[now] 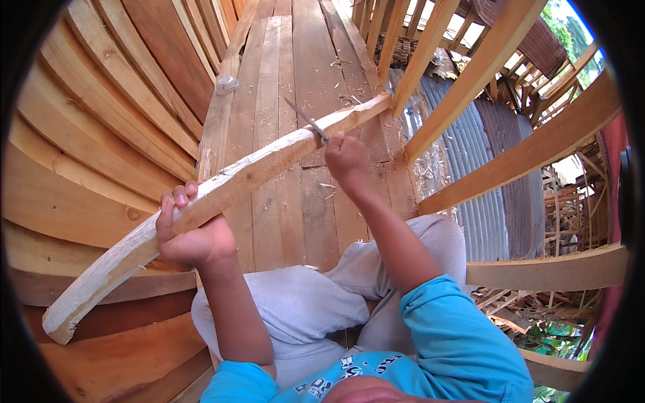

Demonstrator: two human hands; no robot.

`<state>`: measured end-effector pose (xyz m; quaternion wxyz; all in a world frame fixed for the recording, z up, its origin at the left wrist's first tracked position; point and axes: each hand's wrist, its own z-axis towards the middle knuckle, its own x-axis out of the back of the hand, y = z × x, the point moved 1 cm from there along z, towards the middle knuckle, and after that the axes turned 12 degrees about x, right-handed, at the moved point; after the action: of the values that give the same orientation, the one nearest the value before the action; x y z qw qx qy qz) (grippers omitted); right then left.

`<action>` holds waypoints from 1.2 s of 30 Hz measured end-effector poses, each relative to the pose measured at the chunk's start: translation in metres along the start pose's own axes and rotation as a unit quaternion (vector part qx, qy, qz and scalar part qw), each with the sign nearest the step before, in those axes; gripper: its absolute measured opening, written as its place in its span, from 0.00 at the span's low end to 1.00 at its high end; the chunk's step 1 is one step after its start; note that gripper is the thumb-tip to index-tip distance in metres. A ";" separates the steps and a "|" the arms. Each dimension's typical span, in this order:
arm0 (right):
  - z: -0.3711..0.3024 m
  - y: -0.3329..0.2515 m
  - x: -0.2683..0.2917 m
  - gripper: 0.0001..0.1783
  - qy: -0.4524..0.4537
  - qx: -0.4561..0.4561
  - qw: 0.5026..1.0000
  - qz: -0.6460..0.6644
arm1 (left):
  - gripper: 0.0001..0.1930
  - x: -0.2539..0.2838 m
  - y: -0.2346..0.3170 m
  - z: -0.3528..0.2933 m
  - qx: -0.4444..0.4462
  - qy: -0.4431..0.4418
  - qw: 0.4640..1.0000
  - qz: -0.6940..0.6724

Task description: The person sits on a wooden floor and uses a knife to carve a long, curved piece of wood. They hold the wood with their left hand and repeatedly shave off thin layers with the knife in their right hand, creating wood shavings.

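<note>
A long wooden beam slants across in front of me, from the lower left up to the slats at the right. Its upper side is pale and rough, while the side toward me is smoother and tan. Near the beam's left part, my left hand grips it from below, the fingers curled over the top edge. My right hand is closed around the handle of a knife, farther along toward the right end. The blade lies across the beam's top and points up and left; the handle is mostly hidden in my fist.
Wood shavings are scattered over the plank floor. A small clear plastic container sits near the left plank wall. Upright wooden slats line the right side, with corrugated metal sheets beyond. My bent legs are below the beam.
</note>
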<state>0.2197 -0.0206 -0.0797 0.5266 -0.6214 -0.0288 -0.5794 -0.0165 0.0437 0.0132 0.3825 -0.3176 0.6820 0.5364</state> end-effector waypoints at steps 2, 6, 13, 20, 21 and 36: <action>0.025 0.053 0.001 0.30 0.072 -0.083 0.994 0.001 | 0.09 -0.002 -0.003 0.000 0.010 -0.009 1.000 -0.008; 0.011 0.033 0.006 0.30 0.050 0.012 0.998 0.027 | 0.09 0.004 -0.001 0.002 0.003 -0.011 1.000 -0.020; 0.007 0.005 -0.004 0.31 0.037 0.041 0.998 -0.007 | 0.08 0.005 0.004 0.001 0.002 -0.018 1.000 -0.003; 0.056 0.185 -0.036 0.34 0.070 -0.207 0.974 0.056 | 0.08 0.018 -0.005 0.007 -0.004 -0.114 0.993 0.004; 0.059 0.187 -0.045 0.34 0.075 -0.209 0.973 0.068 | 0.08 0.020 -0.004 0.006 -0.005 -0.123 0.992 0.001; 0.032 0.096 -0.017 0.37 -0.092 -0.178 0.973 0.117 | 0.11 0.032 -0.023 0.007 -0.048 -0.209 0.975 0.060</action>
<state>0.2981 -0.0315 -0.1451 0.4671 -0.7546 0.0995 -0.4499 -0.0125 0.0449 -0.0266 0.4681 -0.1753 0.5780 0.6450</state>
